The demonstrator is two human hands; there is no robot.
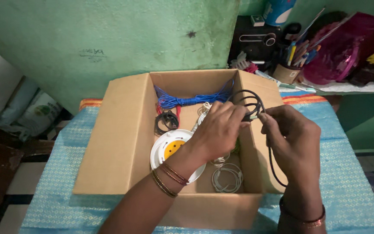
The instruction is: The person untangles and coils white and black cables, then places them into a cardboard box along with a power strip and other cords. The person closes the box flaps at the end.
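A thin black rubber cable (251, 104), looped into a coil, was held above the right wall of an open brown cardboard box (122, 143), pinched by the closed fingers of the left hand (219, 130) and right hand (293, 141); blue wire bundle (191, 100) and white round plastic fitting (169, 149) were seen inside

Worn green wall (109, 39) behind a table under blue patterned cloth (351, 182)

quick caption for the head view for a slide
Both hands, left hand and right hand, hold a coiled black cable over an open cardboard box of wires.
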